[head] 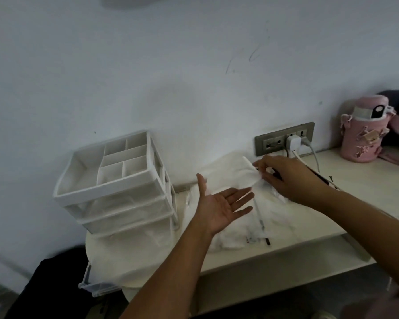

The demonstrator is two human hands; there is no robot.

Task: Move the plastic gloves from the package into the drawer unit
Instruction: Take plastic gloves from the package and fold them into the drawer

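there is just the one view, worn on the person's head, looking forward and down onto the desk (366,178) from close range. it faces the white wall (148,65), wide enough to take in the drawer unit (115,180) at left and a pink bottle (364,137) at far right.

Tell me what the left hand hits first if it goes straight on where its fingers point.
Probably the right hand, which pinches a plastic glove; the left hand lies open, palm up, fingers aimed at it. Depth is unclear; it may brush the glove first.
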